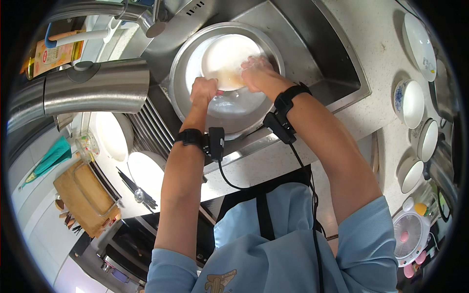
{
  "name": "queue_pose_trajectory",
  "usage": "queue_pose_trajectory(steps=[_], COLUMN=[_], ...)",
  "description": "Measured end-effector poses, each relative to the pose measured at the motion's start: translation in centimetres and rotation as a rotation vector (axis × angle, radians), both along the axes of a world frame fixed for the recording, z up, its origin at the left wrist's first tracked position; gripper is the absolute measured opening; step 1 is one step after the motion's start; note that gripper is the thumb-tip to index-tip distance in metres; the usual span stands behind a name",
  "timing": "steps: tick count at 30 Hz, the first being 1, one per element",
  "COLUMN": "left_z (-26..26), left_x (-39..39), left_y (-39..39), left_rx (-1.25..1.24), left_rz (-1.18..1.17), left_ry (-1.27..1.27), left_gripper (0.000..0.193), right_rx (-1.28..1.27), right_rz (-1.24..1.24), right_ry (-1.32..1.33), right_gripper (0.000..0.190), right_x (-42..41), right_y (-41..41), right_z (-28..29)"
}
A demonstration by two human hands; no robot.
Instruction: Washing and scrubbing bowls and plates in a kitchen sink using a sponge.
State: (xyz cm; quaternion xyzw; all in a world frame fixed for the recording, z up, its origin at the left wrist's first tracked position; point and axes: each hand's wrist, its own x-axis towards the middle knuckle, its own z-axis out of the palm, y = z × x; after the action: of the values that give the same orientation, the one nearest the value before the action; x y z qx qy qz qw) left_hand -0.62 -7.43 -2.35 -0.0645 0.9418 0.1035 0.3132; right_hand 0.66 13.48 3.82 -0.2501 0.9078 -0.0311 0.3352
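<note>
A white bowl (pixel 229 58) is tilted inside a round metal basin (pixel 179 99), which stands in the stainless steel sink (pixel 296 40). Its near left rim is gripped by my left hand (pixel 204 89). My right hand (pixel 258 73) lies against the bowl's right side, fingers curled and wet-looking, perhaps with suds. Whether that hand grips the rim or has a cloth under it is unclear. Cloudy, shiny water (pixel 234 104) shows in the basin below the bowl. Another white surface, partly hidden, curves out at the bowl's left.
A thick metal faucet (pixel 99 86) juts in from the left. White bowls (pixel 113 135) stand by the ribbed drain rack (pixel 152 121). Several bowls (pixel 408 104) line the right counter, near a small fan (pixel 405 236). A wooden cutting board (pixel 86 190) is at left. Cables (pixel 315 205) hang from my wrist devices.
</note>
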Motion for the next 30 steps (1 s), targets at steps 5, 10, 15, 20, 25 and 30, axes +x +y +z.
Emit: queue_pose_trajectory(steps=[5, 10, 15, 20, 25, 30], left_z=[3.2, 0.1, -0.7, 6.0, 6.2, 0.7], left_x=[0.2, 2.3, 2.8, -1.0, -1.3, 1.4], left_y=[4.5, 5.0, 4.0, 2.6, 1.6, 3.2], left_rx=[0.274, 0.576, 0.762, -0.028, -0.067, 0.343], left_rz=[0.734, 1.01, 1.042, 0.188, 0.166, 0.802], left_ry=[-0.125, -0.258, -0.363, -0.115, 0.099, -0.055], left_gripper=[0.033, 0.028, 0.03, 0.04, 0.045, 0.038], right_rx=[-0.004, -0.061, -0.093, -0.03, -0.025, -0.11], right_rz=[-0.124, -0.134, -0.142, -0.103, -0.151, -0.203], right_ry=[-0.025, -0.096, -0.072, -0.064, -0.063, -0.061], right_gripper=[0.037, 0.037, 0.035, 0.033, 0.035, 0.039], right_x=[0.1, -0.1, -0.2, 0.6, 0.4, 0.4], right_y=[0.6, 0.5, -0.1, 0.4, 0.4, 0.1], right_z=[-1.2, -0.3, -0.8, -0.7, -1.0, -2.2])
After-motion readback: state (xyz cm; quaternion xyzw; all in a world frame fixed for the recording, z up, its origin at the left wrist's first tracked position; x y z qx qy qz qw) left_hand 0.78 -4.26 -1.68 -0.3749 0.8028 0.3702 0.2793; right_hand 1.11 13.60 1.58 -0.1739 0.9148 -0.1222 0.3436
